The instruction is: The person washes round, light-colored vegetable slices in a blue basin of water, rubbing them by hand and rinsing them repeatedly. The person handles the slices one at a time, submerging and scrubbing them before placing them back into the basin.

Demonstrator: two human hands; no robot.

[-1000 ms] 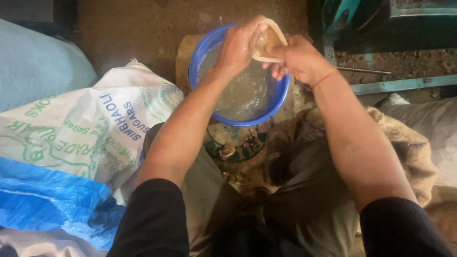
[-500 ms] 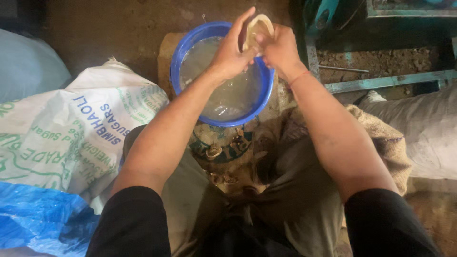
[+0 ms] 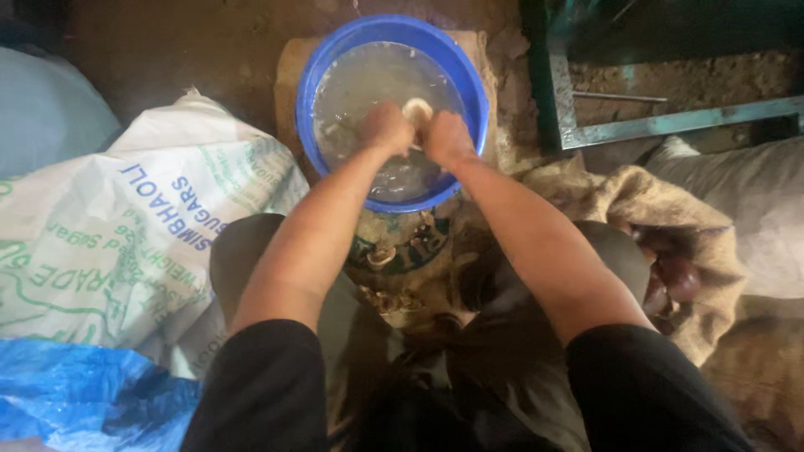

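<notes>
A pale round piece (image 3: 416, 109) is gripped between the left hand (image 3: 387, 128) and the right hand (image 3: 448, 138), both closed on it, low in the cloudy water of a blue basin (image 3: 335, 59) on the floor. The washing is judged best done with the piece kept under the surface and turned gently, so that nothing is splashed onto the white sack (image 3: 126, 243) nearby

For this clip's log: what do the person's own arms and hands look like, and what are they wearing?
Two bare hands, the left hand and the right hand, with no gloves, and no rings or watch that I can make out. The forearms are bare from wrist to past the elbow. Black short sleeves cover both upper arms, plain with no visible markings. The fingers themselves are too blurred to describe further.
</notes>
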